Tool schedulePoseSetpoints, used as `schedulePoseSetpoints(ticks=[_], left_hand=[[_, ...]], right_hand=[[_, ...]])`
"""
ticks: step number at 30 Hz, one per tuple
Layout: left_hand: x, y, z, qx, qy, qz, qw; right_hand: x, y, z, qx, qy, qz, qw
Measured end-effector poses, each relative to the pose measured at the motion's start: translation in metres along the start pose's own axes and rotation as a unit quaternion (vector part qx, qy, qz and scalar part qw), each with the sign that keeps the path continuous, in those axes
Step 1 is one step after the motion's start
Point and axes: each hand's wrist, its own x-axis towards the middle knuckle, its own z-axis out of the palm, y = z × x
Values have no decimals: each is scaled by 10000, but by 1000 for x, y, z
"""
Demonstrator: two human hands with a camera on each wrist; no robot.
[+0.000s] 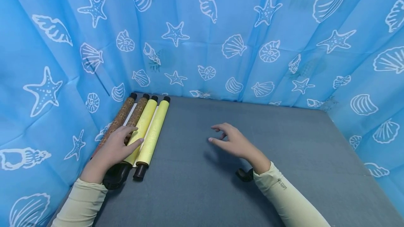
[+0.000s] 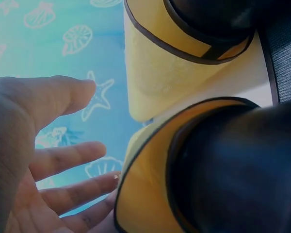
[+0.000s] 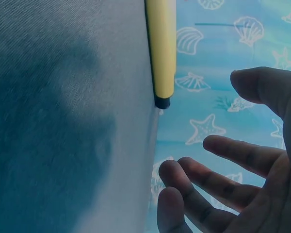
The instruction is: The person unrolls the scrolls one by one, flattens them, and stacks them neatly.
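Four-part phrasing aside, a yellow scroll (image 1: pixel 153 132) with black end knobs lies at the table's left, rolled from both sides with a white strip between its rolls. Beside it, against the curtain, is a brown patterned scroll (image 1: pixel 121 116), rolled the same way. My left hand (image 1: pixel 115 146) is over the near part of both scrolls, fingers loosely spread, holding nothing. In the left wrist view, its fingers (image 2: pixel 72 155) are beside the yellow rolls' near ends. Over the middle of the table hangs my right hand (image 1: pixel 235 143), fingers slightly bent and apart, nothing in it.
A grey cloth-covered table (image 1: pixel 195 192) spreads under both hands. Blue curtain (image 1: pixel 202 59) with white shells and starfish encloses the back and sides. Dark wrist cameras (image 1: pixel 117 176) sit below both wrists.
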Motion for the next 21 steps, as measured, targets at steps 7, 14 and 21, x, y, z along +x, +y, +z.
schedulePoseSetpoints(ticks=[7, 14, 21], left_hand=[[1, 0, -2, 47, -176, -116, 9998], [1, -3, -2, 334, -284, -224, 9988], [4, -8, -4, 270, -180, -93, 9994]], right_hand=[[12, -4, 9, -48, -37, -7, 10000], [22, -10, 21, 84, -231, 1, 9997], [34, -15, 36, 123, -472, -122, 9987]])
